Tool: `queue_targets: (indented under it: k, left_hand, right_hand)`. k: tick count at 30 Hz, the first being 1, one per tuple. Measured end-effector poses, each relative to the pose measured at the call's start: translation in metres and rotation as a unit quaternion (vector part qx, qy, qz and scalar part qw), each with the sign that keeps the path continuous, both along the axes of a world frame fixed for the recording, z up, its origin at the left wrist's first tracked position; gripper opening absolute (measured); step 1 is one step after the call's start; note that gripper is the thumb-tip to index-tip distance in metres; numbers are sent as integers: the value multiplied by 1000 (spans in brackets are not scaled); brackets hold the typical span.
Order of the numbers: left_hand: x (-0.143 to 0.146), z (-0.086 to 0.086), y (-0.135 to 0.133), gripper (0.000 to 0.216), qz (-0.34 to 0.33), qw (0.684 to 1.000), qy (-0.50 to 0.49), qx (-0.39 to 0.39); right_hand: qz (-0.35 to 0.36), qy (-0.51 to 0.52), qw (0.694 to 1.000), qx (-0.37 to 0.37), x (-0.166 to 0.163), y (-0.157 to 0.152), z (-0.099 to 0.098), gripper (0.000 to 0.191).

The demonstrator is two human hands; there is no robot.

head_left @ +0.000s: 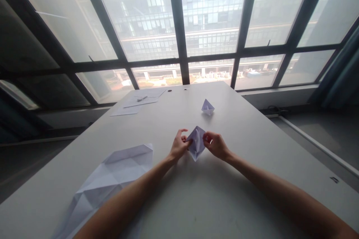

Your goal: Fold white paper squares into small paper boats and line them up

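A folded white paper boat (197, 145) is held between my two hands just above the table, its pointed ends up and down and its inner fold facing me. My left hand (180, 145) pinches its left edge, thumb in front and index finger raised. On the opposite edge, the fingertips of my right hand (215, 144) are closed on the paper. Beyond my hands a second paper boat (208, 107) stands on the table. Left of my left forearm lies a large creased sheet of paper (120, 168), partly hidden by that arm.
The white table (252, 149) stretches toward tall windows with dark frames (179, 26). At its far left lie several flat paper sheets (144, 99) with a small white pen-like item (142, 98) on top. Dark curtains (342, 74) hang at the sides.
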State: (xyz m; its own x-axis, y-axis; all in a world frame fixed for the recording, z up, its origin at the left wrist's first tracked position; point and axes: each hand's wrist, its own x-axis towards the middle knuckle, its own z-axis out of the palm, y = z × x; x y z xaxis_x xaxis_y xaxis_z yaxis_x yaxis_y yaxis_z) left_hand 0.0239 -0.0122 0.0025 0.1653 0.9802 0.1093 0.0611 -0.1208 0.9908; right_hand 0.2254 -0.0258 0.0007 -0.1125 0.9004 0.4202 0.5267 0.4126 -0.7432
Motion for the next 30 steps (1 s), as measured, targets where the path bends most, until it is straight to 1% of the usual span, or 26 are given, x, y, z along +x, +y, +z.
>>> queue_targets:
  k: [3,7,14,18,21,24,27,30]
  left_hand:
    - [0,0,1,57,9,1000,7,-11]
    - [0,-3,3,56,6,1000,17,-3]
    - [1,-7,5,51,12,999,49,-11]
    - [2,-5,6,44,4,997,69,-14]
    - [1,0,5,38,-13,995,97,-29]
    - [0,4,3,39,-41,991,122,-44]
    - [-1,6,3,42,-49,988,143,-31]
    - [-2,5,5,42,-45,983,176,-7]
  right_hand:
    - [-12,-20,1000,-7,1,-2,3,10]
    - [-26,-38,999,-6,2,-2,5,11]
    - [-35,-46,998,-16,3,1,0,13]
    - [-35,-38,998,-27,4,2,-1,12]
    - [-20,-28,999,-36,4,4,-2,13]
    - [19,-7,999,-44,5,6,-5,14]
    - [58,20,996,-65,9,11,-8,17]
    - [76,36,993,-79,13,15,-10,20]
